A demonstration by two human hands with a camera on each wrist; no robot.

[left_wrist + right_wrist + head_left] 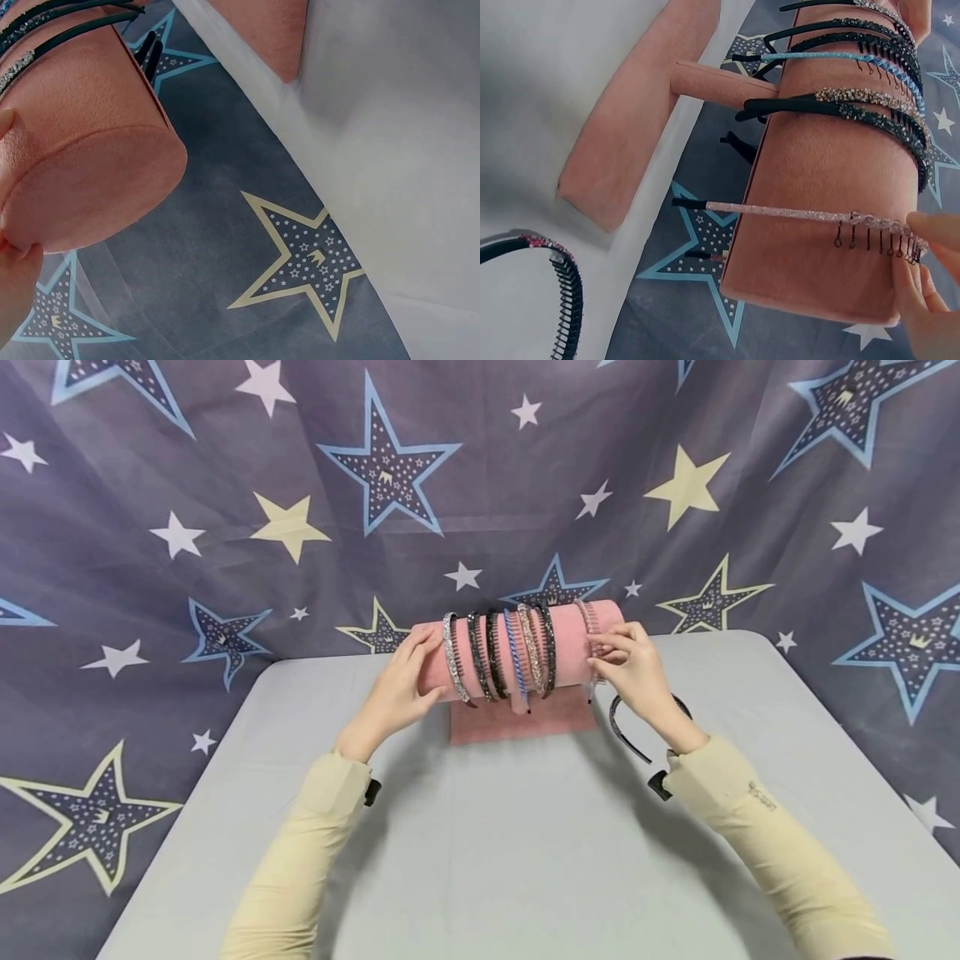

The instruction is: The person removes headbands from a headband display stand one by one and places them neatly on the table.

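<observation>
A pink velvety headband stand [572,647], a horizontal roll on a post and flat base [480,727], stands on the table. My left hand [393,689] grips the roll's left end, fingers over the top and thumb at the lower edge. At the other end, my right hand [636,667] pinches a pale pink beaded headband [780,213] with small comb teeth. That headband lies around the roll, close to its right end. Several more headbands sit around the roll: a silver one [450,647], black ones, a blue one [513,647] and a rose-gold glittery one [529,647].
A dark headband [617,727] with comb teeth and reddish stones lies on the white-covered table [510,843], partly behind my right wrist. Close behind the stand hangs a dark curtain [480,543] printed with stars.
</observation>
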